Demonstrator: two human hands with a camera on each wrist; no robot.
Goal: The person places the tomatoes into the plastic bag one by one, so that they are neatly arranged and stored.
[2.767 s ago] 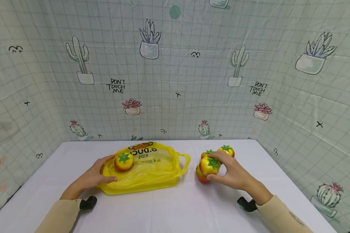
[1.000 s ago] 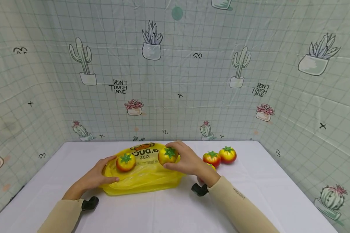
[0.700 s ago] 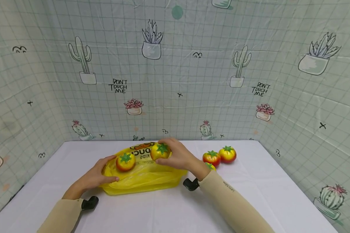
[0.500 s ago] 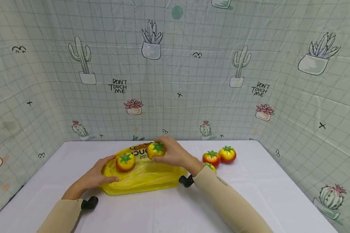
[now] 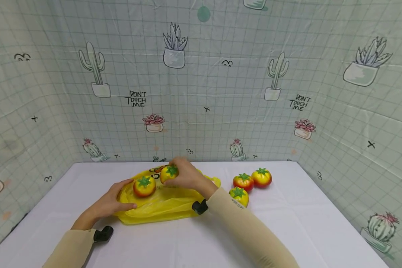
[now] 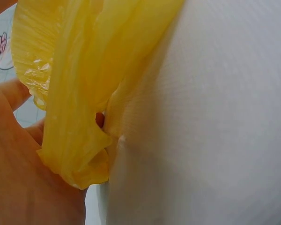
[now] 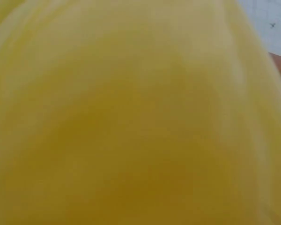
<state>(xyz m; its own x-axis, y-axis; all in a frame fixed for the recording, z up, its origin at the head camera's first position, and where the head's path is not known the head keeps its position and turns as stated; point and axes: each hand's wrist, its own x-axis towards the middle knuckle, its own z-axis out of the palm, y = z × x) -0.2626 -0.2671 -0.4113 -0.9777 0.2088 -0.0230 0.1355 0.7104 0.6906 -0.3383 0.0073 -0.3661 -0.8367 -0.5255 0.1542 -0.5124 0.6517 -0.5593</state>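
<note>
A yellow plastic bag (image 5: 174, 212) lies on the table. My left hand (image 5: 108, 203) is at its left end, thumb and forefinger spread wide, with yellow plastic in front of the palm in the left wrist view. Between that thumb and forefinger a yellow-red toy tomato (image 5: 144, 187) with a green leafy top sits at the bag. My right hand (image 5: 187, 175) grips another toy tomato (image 5: 169, 173) over the bag, just right of the first. In the right wrist view, blurred yellow plastic (image 7: 131, 117) fills nearly everything.
Several more toy tomatoes stand to the right: a red one (image 5: 243, 182), a yellow-red one (image 5: 262, 178), and a yellow one (image 5: 239, 196) near my right sleeve (image 5: 251, 223). A patterned cloth wall (image 5: 204, 74) rises behind the white table (image 5: 160, 245).
My right hand has taken a tomato from the group at the right and carried it left over the bag, close to the first tomato. The left hand has stayed in place.
</note>
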